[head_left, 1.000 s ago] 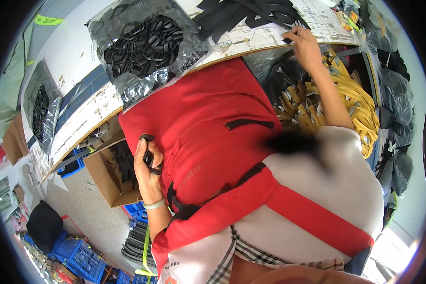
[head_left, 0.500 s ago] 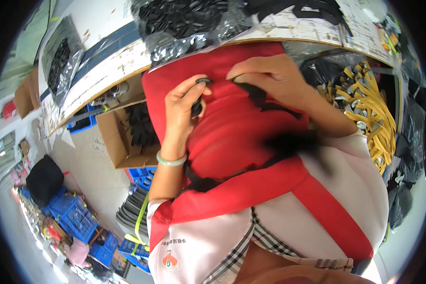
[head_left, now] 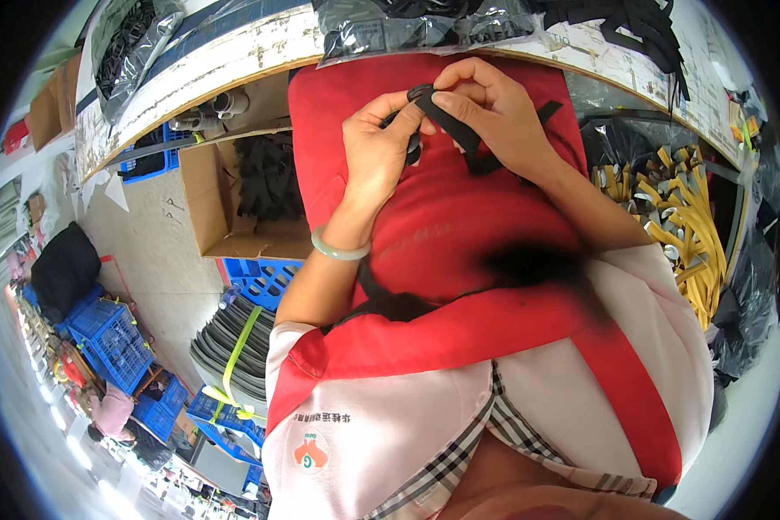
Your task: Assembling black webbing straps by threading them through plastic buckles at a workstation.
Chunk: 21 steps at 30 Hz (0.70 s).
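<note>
Over the red apron [head_left: 407, 251] on my lap, my two hands meet near the table edge. My left hand [head_left: 377, 152] is closed, pinching a small black buckle-like piece [head_left: 419, 92] between thumb and fingertips; another dark piece shows against its curled fingers. Thumb and fingers of my right hand [head_left: 503, 117] grip a black webbing strap [head_left: 459, 126], its end up against the small piece. Whether the strap passes through it, I cannot tell. The rest of the strap hangs down below my right hand onto the apron.
Ahead, the worn white table [head_left: 277, 48] carries a clear bag [head_left: 390, 35] of black pieces and loose black straps [head_left: 637, 35]. Yellow straps [head_left: 693, 234] hang at the right. A cardboard box [head_left: 206, 199] and bundled dark strips [head_left: 234, 347] are at the left.
My hands were apart and have come together, the left moving right and upward. The strap end in my right hand now meets the small black piece. The view has shifted slightly.
</note>
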Each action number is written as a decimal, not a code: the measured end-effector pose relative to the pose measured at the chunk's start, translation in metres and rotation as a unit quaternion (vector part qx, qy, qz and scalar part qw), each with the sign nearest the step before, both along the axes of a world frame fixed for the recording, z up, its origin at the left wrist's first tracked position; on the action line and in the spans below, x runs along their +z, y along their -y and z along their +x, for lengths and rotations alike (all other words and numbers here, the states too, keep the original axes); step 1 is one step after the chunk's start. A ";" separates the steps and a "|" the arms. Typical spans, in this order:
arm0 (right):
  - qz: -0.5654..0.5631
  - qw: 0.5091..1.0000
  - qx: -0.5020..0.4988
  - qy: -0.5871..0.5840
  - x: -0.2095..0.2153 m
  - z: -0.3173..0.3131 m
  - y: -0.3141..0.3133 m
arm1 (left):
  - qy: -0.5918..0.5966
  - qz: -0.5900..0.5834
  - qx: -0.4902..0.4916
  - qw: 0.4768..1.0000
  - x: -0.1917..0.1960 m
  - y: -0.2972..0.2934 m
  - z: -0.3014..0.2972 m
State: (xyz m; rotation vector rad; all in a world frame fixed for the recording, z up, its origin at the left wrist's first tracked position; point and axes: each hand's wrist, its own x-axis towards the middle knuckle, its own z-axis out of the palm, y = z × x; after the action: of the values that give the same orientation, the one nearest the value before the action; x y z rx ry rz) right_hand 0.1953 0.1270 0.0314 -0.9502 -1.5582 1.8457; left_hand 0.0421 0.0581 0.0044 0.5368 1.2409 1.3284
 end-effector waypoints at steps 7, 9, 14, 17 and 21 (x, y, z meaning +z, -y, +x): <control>-0.026 0.998 -0.061 -0.014 -0.009 -0.002 0.004 | -0.148 0.078 0.028 0.986 -0.006 0.002 0.007; -0.044 0.998 -0.050 -0.016 -0.009 -0.002 0.003 | -0.174 0.104 0.040 0.978 -0.013 0.001 0.009; -0.081 0.995 -0.042 -0.031 -0.008 -0.003 0.006 | -0.141 0.078 0.030 0.986 -0.005 0.001 0.007; -0.079 0.996 -0.046 -0.024 -0.010 -0.005 0.009 | -0.096 0.052 0.033 0.994 -0.002 0.001 0.007; -0.039 0.996 -0.063 -0.049 -0.014 -0.007 0.009 | -0.103 0.061 0.028 0.992 -0.004 0.000 0.009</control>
State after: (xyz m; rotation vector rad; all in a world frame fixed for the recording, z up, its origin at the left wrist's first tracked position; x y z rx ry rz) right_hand 0.1880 0.1176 0.0170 -0.9562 -1.3465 1.8458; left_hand 0.0507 0.0576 0.0003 0.7441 1.3565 1.4301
